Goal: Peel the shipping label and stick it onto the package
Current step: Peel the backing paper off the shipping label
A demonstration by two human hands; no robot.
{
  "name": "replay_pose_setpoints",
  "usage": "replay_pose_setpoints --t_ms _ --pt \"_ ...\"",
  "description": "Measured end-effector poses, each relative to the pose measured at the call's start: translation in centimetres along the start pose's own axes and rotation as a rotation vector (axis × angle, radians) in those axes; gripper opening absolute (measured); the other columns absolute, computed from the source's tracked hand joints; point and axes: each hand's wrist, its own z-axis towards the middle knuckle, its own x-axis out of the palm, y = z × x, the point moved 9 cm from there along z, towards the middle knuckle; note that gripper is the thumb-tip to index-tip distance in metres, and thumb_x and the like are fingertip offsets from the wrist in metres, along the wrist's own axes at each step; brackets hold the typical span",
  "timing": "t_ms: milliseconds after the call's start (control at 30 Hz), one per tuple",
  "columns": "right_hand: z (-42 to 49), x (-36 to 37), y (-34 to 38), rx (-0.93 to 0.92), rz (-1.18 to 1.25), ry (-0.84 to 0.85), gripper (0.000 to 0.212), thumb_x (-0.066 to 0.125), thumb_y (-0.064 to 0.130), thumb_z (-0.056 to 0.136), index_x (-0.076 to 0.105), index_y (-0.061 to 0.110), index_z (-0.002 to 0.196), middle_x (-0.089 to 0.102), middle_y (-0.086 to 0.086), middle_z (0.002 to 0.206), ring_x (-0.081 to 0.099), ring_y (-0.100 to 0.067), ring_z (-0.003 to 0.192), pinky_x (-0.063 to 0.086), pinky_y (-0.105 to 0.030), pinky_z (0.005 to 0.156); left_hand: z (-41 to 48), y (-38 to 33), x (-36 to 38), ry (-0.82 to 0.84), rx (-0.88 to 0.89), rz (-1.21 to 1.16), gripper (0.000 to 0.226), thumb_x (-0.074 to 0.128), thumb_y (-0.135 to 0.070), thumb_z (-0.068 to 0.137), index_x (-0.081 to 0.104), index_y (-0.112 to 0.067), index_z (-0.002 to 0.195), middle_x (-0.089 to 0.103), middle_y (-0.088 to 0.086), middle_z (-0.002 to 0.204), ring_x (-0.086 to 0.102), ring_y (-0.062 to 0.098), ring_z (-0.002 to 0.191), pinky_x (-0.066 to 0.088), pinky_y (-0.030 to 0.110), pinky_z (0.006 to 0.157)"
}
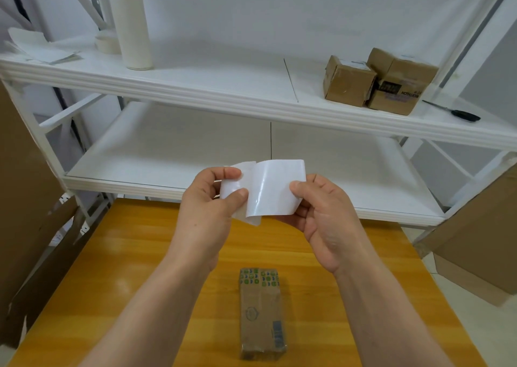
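Both hands hold a white shipping label in the air above the wooden table. My left hand pinches the curled-back layer at the label's left edge between thumb and fingers. My right hand pinches the right edge of the glossy sheet. The two layers are partly separated at the left. The package, a narrow brown cardboard box wrapped in clear tape with green printed marks, lies flat on the table below the hands, untouched.
A white metal shelf unit stands behind the table. Its upper shelf carries two brown boxes, black-handled scissors, a white bottle, a tape roll and papers. Flattened cardboard leans at both sides.
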Motion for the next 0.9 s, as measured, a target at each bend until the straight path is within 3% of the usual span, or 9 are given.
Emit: replay_pose_setpoints --t_ms 100,267,367,600,733,900 --pt "0.1 0.1 0.2 -0.004 -0.008 -0.001 0.003 0.058 0.010 0.094 0.061 0.011 0.094 0.074 -0.010 0.104 0.072 -0.022 0.092 0.061 -0.042 0.081 0.2 -0.5 -0.2 -0.019 0.042 0.032 0.025 0.068 -0.007 0.088 0.066 -0.030 0.099 0.070 0.009 0.099 0.070 0.028 0.090 0.058 0.034 0.071" --pt "0.3 0.0 0.4 -0.007 -0.016 -0.006 0.004 0.059 0.011 0.095 0.062 0.011 0.096 0.074 -0.010 0.102 0.072 -0.020 0.089 0.060 -0.035 0.073 0.2 -1.1 -0.2 -0.029 0.131 0.075 0.019 0.062 -0.009 0.093 0.067 -0.028 0.091 0.071 0.008 0.084 0.063 0.033 0.078 0.050 0.038 0.068" --pt "0.2 0.0 0.4 -0.011 -0.016 -0.003 0.005 0.058 0.011 0.095 0.063 0.011 0.096 0.074 -0.007 0.099 0.072 -0.017 0.084 0.059 -0.033 0.070 0.1 -1.3 -0.1 -0.030 0.172 0.110 0.018 0.060 -0.011 0.095 0.068 -0.025 0.088 0.061 -0.014 0.067 0.053 0.010 0.069 0.046 0.026 0.065" --pt "0.1 -0.3 0.5 -0.017 -0.026 -0.009 0.006 0.059 0.011 0.095 0.063 0.013 0.093 0.075 -0.006 0.097 0.072 -0.019 0.088 0.059 -0.031 0.069 0.0 -0.9 -0.1 -0.046 0.134 0.094 0.012 0.064 -0.021 0.093 0.066 -0.032 0.099 0.070 -0.010 0.095 0.065 0.005 0.081 0.050 0.021 0.065" --pt "0.0 -0.5 0.7 -0.026 -0.027 -0.011 0.006 0.059 0.012 0.094 0.064 0.014 0.093 0.075 -0.006 0.097 0.071 -0.019 0.089 0.059 -0.032 0.069 -0.1 -1.1 0.2 -0.041 0.136 0.096 0.018 0.064 -0.014 0.093 0.065 -0.031 0.099 0.068 -0.012 0.097 0.065 0.001 0.079 0.052 0.017 0.061" --pt "0.0 -0.7 0.7 -0.029 -0.041 -0.016 0.006 0.059 0.012 0.094 0.064 0.014 0.093 0.075 -0.005 0.096 0.070 -0.019 0.087 0.059 -0.031 0.068 0.0 -1.2 0.0 -0.064 0.140 0.071 0.019 0.064 -0.011 0.092 0.066 -0.029 0.099 0.069 -0.006 0.102 0.067 0.010 0.086 0.053 0.019 0.061"
